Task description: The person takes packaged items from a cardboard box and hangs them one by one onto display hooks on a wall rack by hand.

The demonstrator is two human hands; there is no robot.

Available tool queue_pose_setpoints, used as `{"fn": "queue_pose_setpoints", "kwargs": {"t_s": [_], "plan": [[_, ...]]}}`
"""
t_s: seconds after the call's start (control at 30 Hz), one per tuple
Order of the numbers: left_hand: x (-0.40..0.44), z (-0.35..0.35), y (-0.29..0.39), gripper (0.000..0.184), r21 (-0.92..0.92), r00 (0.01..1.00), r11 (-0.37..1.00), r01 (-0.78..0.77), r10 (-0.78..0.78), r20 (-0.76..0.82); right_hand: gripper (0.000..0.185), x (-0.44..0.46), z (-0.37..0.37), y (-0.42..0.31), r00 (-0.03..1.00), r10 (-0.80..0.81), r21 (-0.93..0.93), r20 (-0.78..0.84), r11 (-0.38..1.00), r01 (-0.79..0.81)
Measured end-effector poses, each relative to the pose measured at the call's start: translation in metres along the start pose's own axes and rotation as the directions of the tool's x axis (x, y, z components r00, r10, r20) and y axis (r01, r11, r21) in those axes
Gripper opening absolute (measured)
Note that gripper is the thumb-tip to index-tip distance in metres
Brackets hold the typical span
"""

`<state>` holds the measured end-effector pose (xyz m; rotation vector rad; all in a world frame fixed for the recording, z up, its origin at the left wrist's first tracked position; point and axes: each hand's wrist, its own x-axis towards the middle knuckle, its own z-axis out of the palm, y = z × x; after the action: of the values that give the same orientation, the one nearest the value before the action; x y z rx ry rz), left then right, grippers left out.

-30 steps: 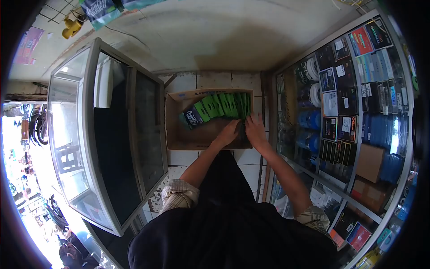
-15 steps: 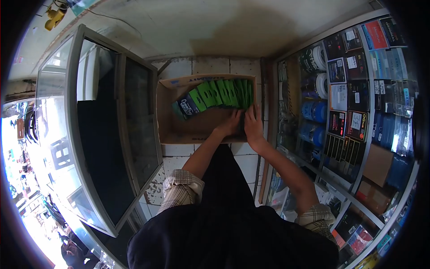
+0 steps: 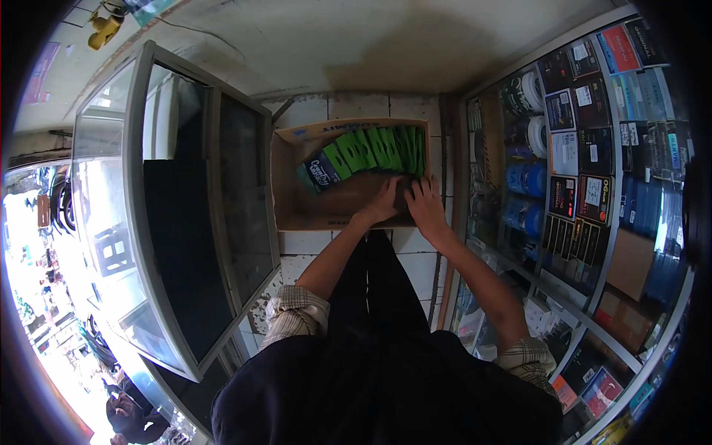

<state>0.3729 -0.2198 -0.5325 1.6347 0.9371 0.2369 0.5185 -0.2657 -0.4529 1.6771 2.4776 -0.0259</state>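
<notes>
An open cardboard box (image 3: pixel 297 215) sits on the floor in front of me. Along its far side several green-and-black packets (image 3: pixel 363 148) lean in an overlapping row; the leftmost shows a dark printed front. My left hand (image 3: pixel 384 204) reaches into the box near its right end, fingers curled against something dark. My right hand (image 3: pixel 426 204) is at the box's right end, fingers bent over the other side of that dark thing. It sits between my hands, in shadow and mostly covered, so its kind does not show.
A glass-doored cabinet (image 3: pixel 204 222) stands at the left. To the right a glass display case (image 3: pixel 552 245) holds several boxes and blue containers. White floor tiles (image 3: pixel 304 242) surround the box, and a wall (image 3: pixel 334 52) rises behind it.
My right hand has shifted from the box's right edge a little toward me, with its fingers lower. My left hand stays beside the dark thing. The view has moved slightly.
</notes>
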Motion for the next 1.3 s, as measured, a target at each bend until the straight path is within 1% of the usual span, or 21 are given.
{"fn": "queue_pose_setpoints", "kwargs": {"t_s": [0.07, 0.13, 0.17, 0.2, 0.23, 0.3, 0.33, 0.4, 0.43, 0.47, 0.5, 0.53, 0.63, 0.7, 0.73, 0.8, 0.83, 0.9, 1.03, 1.1, 1.3], "plan": [[-0.006, -0.006, 0.001, 0.077, 0.013, 0.998, 1.000, -0.027, 0.028, -0.060, 0.033, 0.003, -0.009, 0.000, 0.998, 0.030, 0.042, -0.048, 0.999, -0.028], [-0.014, -0.020, 0.008, 0.063, 0.030, 0.979, 0.997, -0.073, 0.077, -0.186, 0.032, 0.008, -0.013, 0.000, 0.994, 0.060, 0.084, -0.095, 0.995, -0.052], [-0.017, -0.025, 0.012, 0.063, 0.038, 0.979, 0.997, -0.073, 0.079, -0.189, 0.031, 0.014, -0.012, -0.001, 0.979, 0.106, 0.143, -0.177, 0.986, -0.081], [-0.021, -0.032, 0.019, 0.056, 0.039, 0.959, 0.998, -0.057, 0.065, -0.275, 0.030, 0.021, -0.014, -0.003, 0.954, 0.156, 0.206, -0.256, 0.973, -0.103], [-0.024, -0.041, 0.025, 0.048, 0.041, 0.931, 0.998, -0.041, 0.053, -0.360, 0.030, 0.030, -0.016, -0.004, 0.951, 0.157, 0.212, -0.267, 0.972, -0.101], [-0.027, -0.059, 0.032, 0.049, 0.120, 0.909, 0.992, -0.029, 0.076, -0.410, 0.027, 0.048, -0.018, -0.009, 0.937, 0.206, 0.420, -0.282, 0.905, -0.073], [-0.027, -0.067, 0.032, 0.049, 0.181, 0.887, 0.983, -0.014, 0.096, -0.452, 0.027, 0.059, -0.018, -0.011, 0.935, 0.207, 0.426, -0.288, 0.902, -0.068], [-0.026, -0.083, 0.025, 0.049, 0.227, 0.858, 0.974, -0.014, 0.128, -0.497, 0.027, 0.074, -0.015, -0.018, 0.955, 0.272, 0.686, -0.121, 0.718, -0.118], [-0.026, -0.088, 0.020, 0.048, 0.268, 0.826, 0.963, -0.019, 0.166, -0.539, 0.027, 0.079, -0.013, -0.022, 0.955, 0.272, 0.686, -0.118, 0.717, -0.120], [-0.025, -0.092, 0.015, 0.048, 0.268, 0.827, 0.963, -0.019, 0.166, -0.537, 0.028, 0.087, -0.010, -0.026, 0.952, 0.307, 0.765, -0.014, 0.616, -0.187], [-0.023, -0.097, 0.007, 0.053, 0.292, 0.824, 0.954, 0.067, 0.112, -0.555, 0.030, 0.095, -0.004, -0.030, 0.940, 0.329, 0.826, 0.091, 0.503, -0.256], [-0.021, -0.103, -0.002, 0.058, 0.314, 0.818, 0.937, 0.151, 0.060, -0.572, 0.030, 0.101, 0.008, -0.034, 0.939, 0.333, 0.827, 0.090, 0.500, -0.257], [-0.014, -0.114, -0.036, 0.059, 0.360, 0.817, 0.914, 0.186, 0.059, -0.573, 0.033, 0.117, 0.028, -0.047, 0.912, 0.403, 0.851, 0.076, 0.450, -0.270], [-0.013, -0.123, -0.057, 0.059, 0.358, 0.843, 0.917, 0.176, 0.047, -0.535, 0.034, 0.125, 0.035, -0.059, 0.871, 0.473, 0.803, 0.130, 0.466, -0.373], [-0.013, -0.126, -0.065, 0.059, 0.358, 0.864, 0.919, 0.166, 0.039, -0.503, 0.034, 0.127, 0.038, -0.063, 0.872, 0.469, 0.800, 0.138, 0.467, -0.377], [-0.016, -0.128, -0.074, 0.059, 0.366, 0.875, 0.912, 0.187, 0.014, -0.483, 0.038, 0.131, 0.043, -0.072, 0.916, 0.400, 0.603, 0.026, 0.724, -0.333], [-0.016, -0.130, -0.076, 0.060, 0.384, 0.887, 0.901, 0.201, -0.001, -0.461, 0.038, 0.134, 0.045, -0.078, 0.915, 0.401, 0.604, 0.030, 0.722, -0.337], [-0.016, -0.131, -0.078, 0.060, 0.349, 0.887, 0.909, 0.227, -0.045, -0.460, 0.049, 0.134, 0.048, -0.091, 0.886, 0.459, 0.502, 0.068, 0.752, -0.428], [-0.024, -0.136, -0.071, 0.061, 0.272, 0.888, 0.925, 0.266, -0.126, -0.442, 0.051, 0.138, 0.053, -0.104, 0.858, 0.505, 0.493, 0.096, 0.725, -0.481], [-0.024, -0.140, -0.069, 0.059, 0.292, 0.899, 0.926, 0.239, -0.098, -0.427, 0.054, 0.136, 0.057, -0.109, 0.850, 0.523, 0.431, 0.060, 0.754, -0.495], [-0.034, -0.138, -0.068, 0.051, 0.406, 0.912, 0.896, 0.178, 0.004, -0.410, 0.055, 0.135, 0.066, -0.118, 0.846, 0.533, 0.480, -0.012, 0.745, -0.463]]}}
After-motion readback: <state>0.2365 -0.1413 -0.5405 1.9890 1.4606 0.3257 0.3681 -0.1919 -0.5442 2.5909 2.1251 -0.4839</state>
